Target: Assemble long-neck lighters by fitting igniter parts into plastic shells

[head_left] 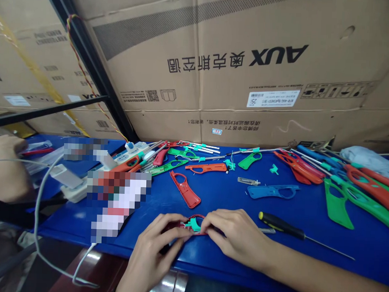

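In the head view, our left hand (157, 245) pinches one end of a red casing (196, 215), while our right hand (237, 237) grasps its other end, fingertips close by the green part (194, 225). To handle this well, we should probably keep the casing level with the left and work the green part with light right-hand pressure, minding the thin white wire (184, 225). The casing sits between our hands, near the front edge of the tabletop (224, 198), left of a screwdriver (283, 224).
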A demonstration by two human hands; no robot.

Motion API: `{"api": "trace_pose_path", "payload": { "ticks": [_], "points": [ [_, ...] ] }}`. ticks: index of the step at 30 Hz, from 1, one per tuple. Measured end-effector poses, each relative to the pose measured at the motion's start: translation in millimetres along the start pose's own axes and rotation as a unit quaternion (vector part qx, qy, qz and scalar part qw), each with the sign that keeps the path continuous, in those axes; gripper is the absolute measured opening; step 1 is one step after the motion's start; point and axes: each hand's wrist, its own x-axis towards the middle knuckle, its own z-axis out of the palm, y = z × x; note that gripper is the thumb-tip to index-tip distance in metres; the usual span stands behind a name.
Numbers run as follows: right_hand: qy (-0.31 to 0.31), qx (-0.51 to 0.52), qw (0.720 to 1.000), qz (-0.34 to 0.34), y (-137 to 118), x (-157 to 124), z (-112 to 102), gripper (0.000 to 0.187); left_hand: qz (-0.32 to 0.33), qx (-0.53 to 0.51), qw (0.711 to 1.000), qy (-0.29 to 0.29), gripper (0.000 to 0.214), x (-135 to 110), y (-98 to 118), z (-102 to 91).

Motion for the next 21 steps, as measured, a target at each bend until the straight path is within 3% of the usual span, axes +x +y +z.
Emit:
{"api": "trace_pose_path", "payload": {
  "ticks": [10, 21],
  "points": [
    [0.024, 0.041, 0.998, 0.043, -3, 4, 4, 0.017, 0.003, -0.023, 1.0, 0.001, 0.025, 0, 0, -0.2],
    [-0.075, -0.073, 0.994, -0.036, -11, 9, -12, 0.02, 0.024, 0.003, 0.999, 0.02, 0.025, 1, 0, 0.7]
  ]
}}
